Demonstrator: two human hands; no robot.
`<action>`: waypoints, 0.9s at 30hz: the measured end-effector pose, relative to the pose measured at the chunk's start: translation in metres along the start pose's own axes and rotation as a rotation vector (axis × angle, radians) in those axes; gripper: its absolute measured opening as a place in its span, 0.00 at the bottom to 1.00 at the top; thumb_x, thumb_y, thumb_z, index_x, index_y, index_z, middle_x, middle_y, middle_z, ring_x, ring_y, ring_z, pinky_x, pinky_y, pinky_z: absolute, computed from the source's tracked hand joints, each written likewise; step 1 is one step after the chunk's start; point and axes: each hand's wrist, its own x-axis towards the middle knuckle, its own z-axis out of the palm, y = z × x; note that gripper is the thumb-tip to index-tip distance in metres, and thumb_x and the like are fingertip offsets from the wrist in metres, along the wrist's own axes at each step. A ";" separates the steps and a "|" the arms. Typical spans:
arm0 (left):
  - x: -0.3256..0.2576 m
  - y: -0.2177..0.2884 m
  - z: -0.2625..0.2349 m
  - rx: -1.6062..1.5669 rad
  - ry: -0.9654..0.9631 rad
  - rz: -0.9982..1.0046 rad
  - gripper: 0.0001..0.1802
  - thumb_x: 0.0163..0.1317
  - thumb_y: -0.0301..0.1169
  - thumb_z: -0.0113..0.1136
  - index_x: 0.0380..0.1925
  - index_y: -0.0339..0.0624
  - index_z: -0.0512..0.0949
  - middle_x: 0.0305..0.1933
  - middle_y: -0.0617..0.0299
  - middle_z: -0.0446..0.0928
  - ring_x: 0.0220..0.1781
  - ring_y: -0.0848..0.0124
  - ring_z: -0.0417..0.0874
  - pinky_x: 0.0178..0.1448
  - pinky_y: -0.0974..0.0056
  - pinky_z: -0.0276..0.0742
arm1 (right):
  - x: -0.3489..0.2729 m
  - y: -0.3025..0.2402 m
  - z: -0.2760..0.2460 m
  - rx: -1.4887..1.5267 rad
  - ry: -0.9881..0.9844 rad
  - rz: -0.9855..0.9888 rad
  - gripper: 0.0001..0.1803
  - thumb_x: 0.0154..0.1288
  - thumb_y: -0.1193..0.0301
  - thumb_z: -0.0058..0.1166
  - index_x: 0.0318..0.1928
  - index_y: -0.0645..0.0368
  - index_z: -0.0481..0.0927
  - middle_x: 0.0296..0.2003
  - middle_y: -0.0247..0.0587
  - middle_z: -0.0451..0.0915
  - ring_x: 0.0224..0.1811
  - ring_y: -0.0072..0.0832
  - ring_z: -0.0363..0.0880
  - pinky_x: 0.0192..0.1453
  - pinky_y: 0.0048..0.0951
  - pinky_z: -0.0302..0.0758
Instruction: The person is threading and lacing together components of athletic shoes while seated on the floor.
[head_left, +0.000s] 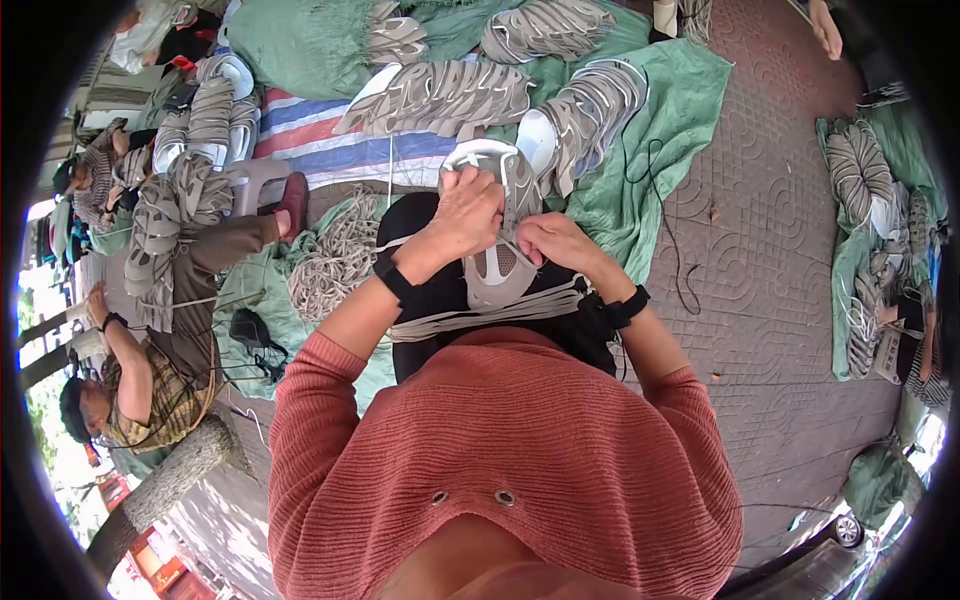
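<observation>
"Grey mesh is being shown; where is the shoe upper being held?"

"On the dark lap, with its toe being pointed at the near edge. Its opening is being gripped by the left hand, fingers curled; its side is being pinched by the right hand. Whether a lace is being grasped too cannot be told."

"How is its handling being judged?"

"As light, soft and easily creased; a hold by rim and side is being favoured."

"And room?"

"Beyond the lap's far edge, movement is being hemmed by stacked uppers; more is being allowed rightward, past the green cloth's right edge, over paving."
</observation>
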 end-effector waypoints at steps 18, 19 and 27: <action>-0.004 -0.019 0.005 -0.291 -0.134 0.214 0.10 0.44 0.23 0.62 0.27 0.44 0.72 0.35 0.63 0.69 0.43 0.64 0.68 0.46 0.60 0.56 | 0.012 -0.047 -0.027 -0.867 0.253 -0.066 0.22 0.51 0.56 0.63 0.45 0.51 0.77 0.47 0.43 0.75 0.50 0.39 0.74 0.50 0.37 0.69; -0.003 -0.020 0.006 -0.279 -0.139 0.218 0.10 0.44 0.24 0.62 0.27 0.44 0.72 0.34 0.63 0.69 0.43 0.65 0.69 0.46 0.60 0.56 | 0.014 -0.044 -0.027 -0.835 0.419 -0.309 0.31 0.47 0.55 0.66 0.54 0.46 0.74 0.56 0.44 0.70 0.58 0.43 0.70 0.56 0.41 0.67; -0.001 -0.026 -0.014 -0.151 -0.015 0.448 0.06 0.48 0.25 0.58 0.26 0.47 0.72 0.29 0.64 0.69 0.39 0.67 0.72 0.45 0.61 0.59 | 0.019 -0.042 -0.040 -0.728 0.102 -0.373 0.21 0.51 0.63 0.65 0.45 0.47 0.73 0.59 0.43 0.65 0.59 0.45 0.69 0.59 0.38 0.68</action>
